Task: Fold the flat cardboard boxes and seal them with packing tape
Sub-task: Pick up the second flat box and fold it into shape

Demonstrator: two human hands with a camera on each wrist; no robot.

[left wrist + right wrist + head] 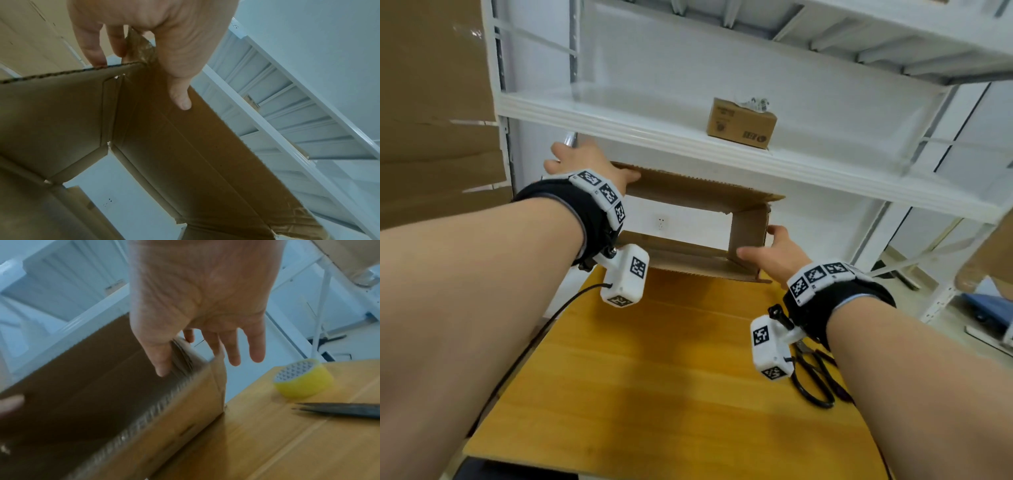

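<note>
Both hands grip the box [748, 236] (under shelf [688, 137]); tape [304, 380], scissors [813, 377] nearby

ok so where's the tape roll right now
The yellow tape roll shows only in the right wrist view, lying on the wooden table right of the cardboard box, just beyond the scissors. Neither hand touches it.
</note>
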